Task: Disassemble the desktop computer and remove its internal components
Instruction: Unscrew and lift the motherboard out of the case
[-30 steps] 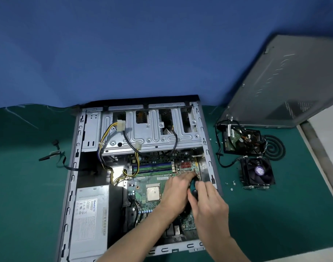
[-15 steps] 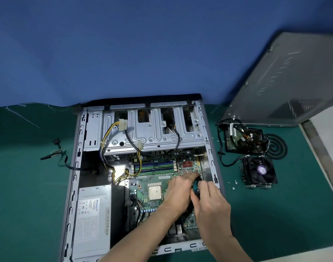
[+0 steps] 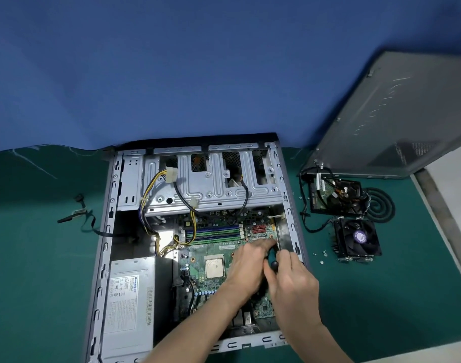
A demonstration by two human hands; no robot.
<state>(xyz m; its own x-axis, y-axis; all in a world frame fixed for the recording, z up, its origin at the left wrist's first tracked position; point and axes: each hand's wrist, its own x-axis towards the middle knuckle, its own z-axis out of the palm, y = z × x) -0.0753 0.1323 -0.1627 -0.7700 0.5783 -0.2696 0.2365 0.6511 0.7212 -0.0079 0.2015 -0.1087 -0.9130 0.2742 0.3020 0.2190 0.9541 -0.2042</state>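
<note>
- My right hand (image 3: 293, 286) has its fingers curled round the dark handle of what I take for a screwdriver (image 3: 274, 263). It is held over the right edge of the motherboard (image 3: 216, 248), which lies inside the open case (image 3: 106, 244) on the desk (image 3: 41, 284).
- My left hand (image 3: 246, 268) lies against the tool's front with the fingers bent. I cannot tell whether they pinch the shaft or only steady it, because the tip is hidden.
- If the tip skids out of the screw head, it could gouge the board or strike the red connectors (image 3: 259, 229) just beyond my left fingertips.
- A freed screw could drop under the board, or roll off among the loose screws (image 3: 321, 258) on the desk and be lost.
- The bare processor (image 3: 214, 267) sits just beside my left hand, so a careless brush could smear or knock it.
- The yellow and black cables (image 3: 148, 195) run to the board's left edge. Lifting the board before unplugging them would strain the sockets.
- The memory sticks (image 3: 213, 231) are seated, and levering the board out could flex them.
</note>
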